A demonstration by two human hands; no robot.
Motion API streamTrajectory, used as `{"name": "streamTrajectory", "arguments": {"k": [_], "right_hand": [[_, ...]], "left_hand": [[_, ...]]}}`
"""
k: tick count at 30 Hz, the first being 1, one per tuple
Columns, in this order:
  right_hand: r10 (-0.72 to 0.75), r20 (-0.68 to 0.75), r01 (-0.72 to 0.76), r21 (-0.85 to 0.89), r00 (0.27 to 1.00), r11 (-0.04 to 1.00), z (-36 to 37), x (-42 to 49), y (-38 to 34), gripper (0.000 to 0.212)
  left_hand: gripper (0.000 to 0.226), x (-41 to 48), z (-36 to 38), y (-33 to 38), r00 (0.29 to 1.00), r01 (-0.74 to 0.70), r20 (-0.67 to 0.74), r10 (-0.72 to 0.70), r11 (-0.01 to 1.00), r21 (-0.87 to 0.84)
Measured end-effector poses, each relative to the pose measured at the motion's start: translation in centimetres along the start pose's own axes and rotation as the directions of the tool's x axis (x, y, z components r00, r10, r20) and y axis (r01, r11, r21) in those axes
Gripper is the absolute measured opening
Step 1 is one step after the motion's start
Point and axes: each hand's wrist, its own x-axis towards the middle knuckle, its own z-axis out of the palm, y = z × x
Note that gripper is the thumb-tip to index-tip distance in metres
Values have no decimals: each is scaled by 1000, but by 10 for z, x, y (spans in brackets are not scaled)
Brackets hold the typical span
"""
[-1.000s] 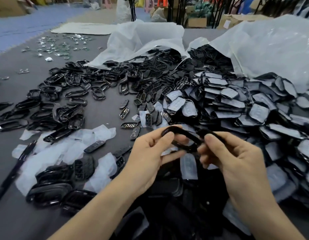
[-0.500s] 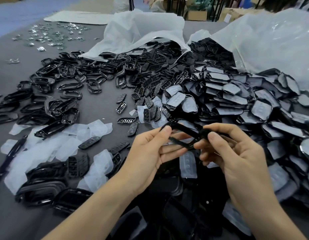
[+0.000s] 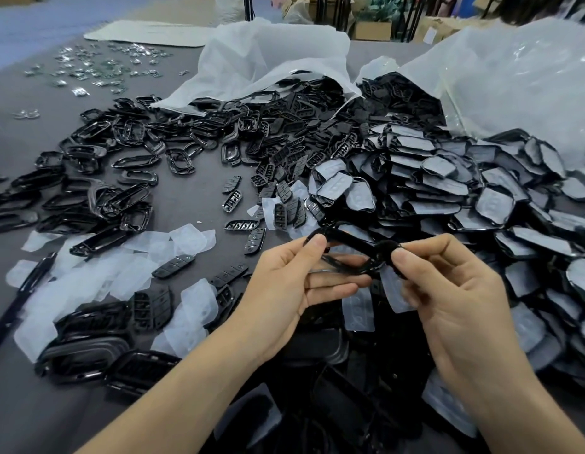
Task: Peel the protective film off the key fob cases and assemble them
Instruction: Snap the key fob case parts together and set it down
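Note:
Both hands hold one glossy black key fob frame (image 3: pixel 353 244) above the table's near middle. My left hand (image 3: pixel 294 290) pinches the frame's left end between thumb and fingers. My right hand (image 3: pixel 448 290) grips its right end, where a small black piece (image 3: pixel 387 249) sits under the thumb. A large heap of film-covered black case parts (image 3: pixel 448 191) lies right of the hands. Loose black frames (image 3: pixel 127 165) and small button pads (image 3: pixel 232 201) are scattered to the left and ahead.
Peeled translucent film pieces (image 3: pixel 98 273) litter the grey table (image 3: pixel 186 204) at the near left. Stacked black frames (image 3: pixel 85 348) sit by my left forearm. Two white plastic bags (image 3: pixel 271 57) spill parts at the back. Small shiny metal bits (image 3: pixel 88 67) lie far left.
The camera has tilted, so the scene sits lower. My hands keep the frame between them, and the right thumb has shifted along its right end.

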Motion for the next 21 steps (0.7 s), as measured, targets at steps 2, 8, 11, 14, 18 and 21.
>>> {"name": "streamTrajectory", "arguments": {"k": [2,8,11,14,18,21], "right_hand": [[24,19,-24,26,1000,999,0,1,0,9],[71,41,-75,107,997,991,2,2,0,27],[87,46,-92,136,995,986,1,2,-1,23],[106,39,-112,187,994,976,0,2,-5,14],[156,14,-155,195,988,968,-2,2,-7,11],[214,-8,-204,270,977,941,-2,3,-6,19]], "left_hand": [[29,0,-1,0,1000,-6,-7,6,1000,-12],[27,0,-4,0,1000,-14,4,14,1000,0],[27,0,-4,-1,1000,-17,11,17,1000,18],[29,1,-5,-2,1000,-17,16,17,999,28],[30,1,-6,-3,1000,-18,18,18,999,30],[31,2,-6,-4,1000,-24,19,23,999,35]]}}
